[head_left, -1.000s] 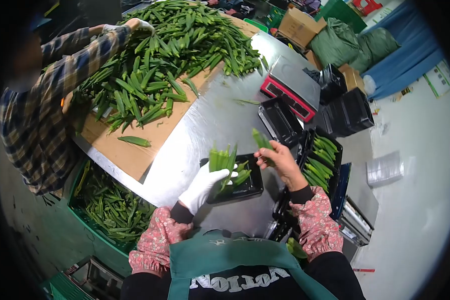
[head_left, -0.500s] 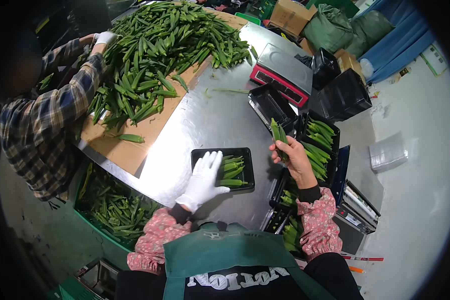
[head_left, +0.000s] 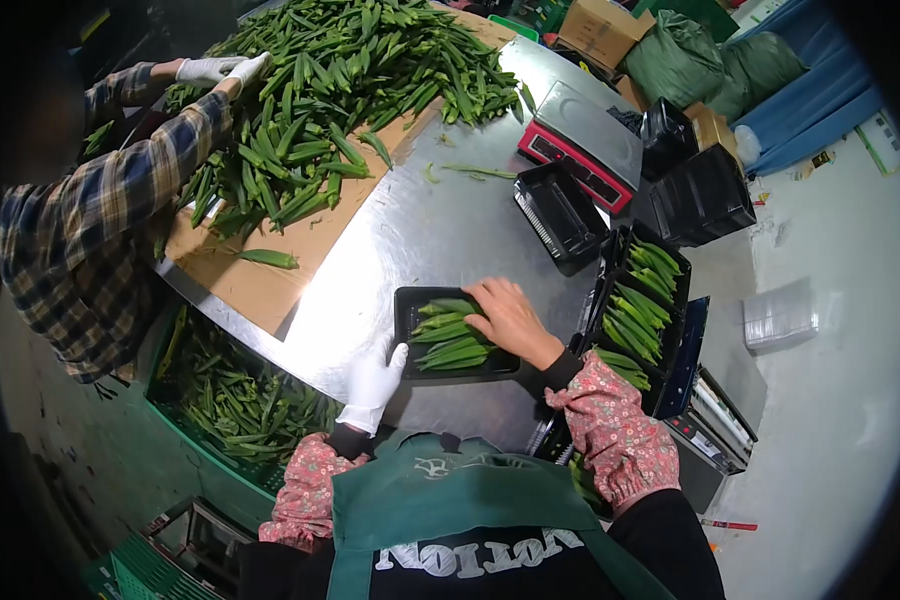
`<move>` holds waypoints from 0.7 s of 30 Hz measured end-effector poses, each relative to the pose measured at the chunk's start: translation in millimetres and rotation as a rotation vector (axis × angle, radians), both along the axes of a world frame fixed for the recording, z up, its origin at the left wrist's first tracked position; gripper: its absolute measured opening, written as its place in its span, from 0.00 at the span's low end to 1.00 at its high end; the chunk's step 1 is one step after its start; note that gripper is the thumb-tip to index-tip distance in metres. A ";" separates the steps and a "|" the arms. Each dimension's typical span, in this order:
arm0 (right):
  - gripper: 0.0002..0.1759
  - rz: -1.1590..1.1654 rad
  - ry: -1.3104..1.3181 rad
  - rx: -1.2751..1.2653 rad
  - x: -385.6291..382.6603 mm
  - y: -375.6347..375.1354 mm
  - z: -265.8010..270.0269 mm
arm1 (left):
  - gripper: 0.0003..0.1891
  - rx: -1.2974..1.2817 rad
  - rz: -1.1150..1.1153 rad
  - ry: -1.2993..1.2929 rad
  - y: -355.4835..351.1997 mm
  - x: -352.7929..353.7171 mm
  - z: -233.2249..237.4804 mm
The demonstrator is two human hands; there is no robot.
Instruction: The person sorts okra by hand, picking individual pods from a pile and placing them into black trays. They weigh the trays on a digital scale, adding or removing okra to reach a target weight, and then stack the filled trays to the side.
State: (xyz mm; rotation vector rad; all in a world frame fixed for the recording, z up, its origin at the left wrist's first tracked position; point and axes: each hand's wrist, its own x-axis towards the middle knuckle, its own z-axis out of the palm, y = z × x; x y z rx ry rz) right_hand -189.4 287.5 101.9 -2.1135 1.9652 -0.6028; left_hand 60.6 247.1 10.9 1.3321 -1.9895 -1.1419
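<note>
A black plastic tray (head_left: 406,312) lies on the metal table in front of me, with several green okra pods (head_left: 454,352) side by side in it. My left hand (head_left: 373,382), in a white glove, grips the tray's left edge, thumb at the rim and fingers along the outer side. Over the right end of the tray is my bare right hand (head_left: 513,322), its thumb and fingers closed around okra at the upper right. The fingers partly hide the pod ends there.
A large okra heap (head_left: 330,90) covers cardboard at upper left, where a co-worker's gloved hands (head_left: 232,70) reach in. Filled okra trays (head_left: 638,318) stand at right. Beyond are an empty tray (head_left: 560,215), a red scale (head_left: 585,135) and a green crate (head_left: 240,410) below the table edge.
My right hand has moved left and down, bringing its okra from above the filled trays into the tray. My left hand has shifted from lying across the pods to the tray's left edge.
</note>
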 end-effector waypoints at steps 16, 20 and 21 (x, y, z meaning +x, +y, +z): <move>0.07 -0.007 0.155 -0.003 5.1 12.8 -12.9 | 0.21 -0.242 -0.006 0.013 -16.0 -18.4 35.0; 0.08 0.097 0.101 0.010 9.2 16.2 -8.4 | 0.21 -0.578 -0.193 -0.157 -26.4 -29.0 43.2; 0.08 0.115 0.085 0.056 9.0 17.5 -8.3 | 0.20 -0.593 -0.218 -0.176 -28.9 -33.0 43.3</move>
